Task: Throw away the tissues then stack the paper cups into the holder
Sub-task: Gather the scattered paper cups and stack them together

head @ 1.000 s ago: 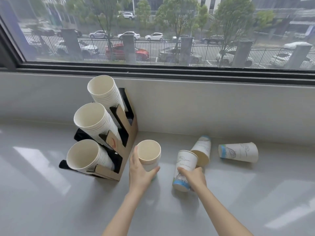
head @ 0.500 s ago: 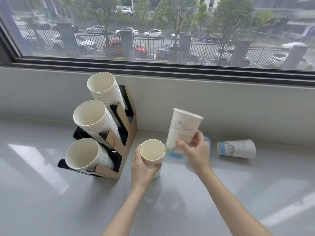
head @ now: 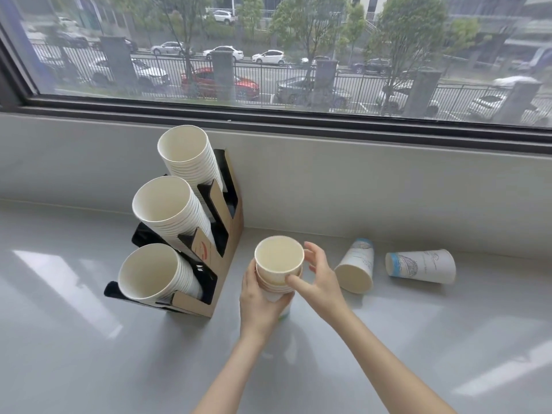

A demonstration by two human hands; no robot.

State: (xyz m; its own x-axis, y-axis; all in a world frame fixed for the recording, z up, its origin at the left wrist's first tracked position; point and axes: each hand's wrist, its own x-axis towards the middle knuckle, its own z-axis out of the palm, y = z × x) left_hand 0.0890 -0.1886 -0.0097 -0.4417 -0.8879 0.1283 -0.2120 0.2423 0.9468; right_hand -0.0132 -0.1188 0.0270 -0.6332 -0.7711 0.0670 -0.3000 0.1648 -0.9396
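Observation:
A small stack of nested paper cups stands upright on the grey counter, just right of the cardboard cup holder. My left hand wraps around the stack's lower part. My right hand pinches the rim of the top cup, which sits inside the one below. The holder carries three slanted stacks of white cups. Two loose printed cups lie on their sides to the right: the nearer cup and the farther cup. No tissues are in sight.
The grey counter runs to a low wall under a wide window. The holder stands close to that wall at the left. Bare counter lies in front of and right of my arms.
My right hand carried the printed cup from the air down into the cup held by my left hand. The two now sit nested as one stack.

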